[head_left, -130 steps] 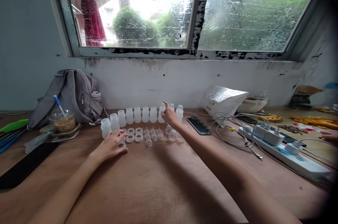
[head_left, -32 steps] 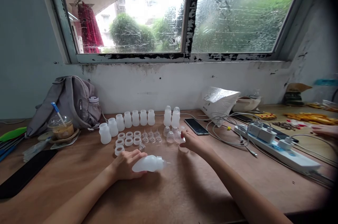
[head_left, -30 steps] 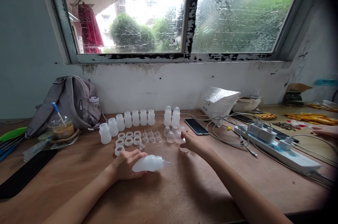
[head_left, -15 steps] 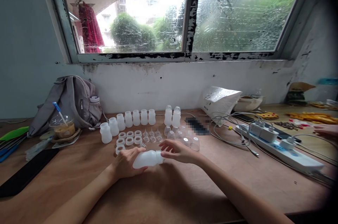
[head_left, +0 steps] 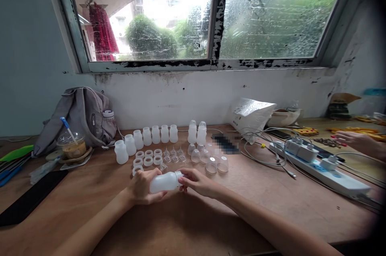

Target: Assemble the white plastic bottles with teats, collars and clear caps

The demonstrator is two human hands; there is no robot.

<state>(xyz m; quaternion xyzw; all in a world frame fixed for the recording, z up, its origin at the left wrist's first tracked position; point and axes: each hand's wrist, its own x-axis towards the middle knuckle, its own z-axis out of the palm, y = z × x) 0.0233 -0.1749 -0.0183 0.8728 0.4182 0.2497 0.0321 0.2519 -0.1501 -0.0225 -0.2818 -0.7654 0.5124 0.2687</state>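
Observation:
A frosted white baby bottle lies tilted on its side above the table, its neck toward the right. My left hand is wrapped around its body. At the neck end, the fingers of my right hand close round the rim, where a pale collar ring partly shows. Behind my hands lie several loose white rings, clear silicone nipples and clear dome caps. A row of open bottle bodies stands farther back, with two capped bottles to their right.
On the left are a grey backpack, an iced drink cup and a black flat object. To the right, cables and a white power strip cover the table. Another person's hand reaches in at the far right.
My right fingers have moved down and closed more tightly round the bottle's neck. The bottle has shifted slightly left. At far right, the other person's hand has come farther in.

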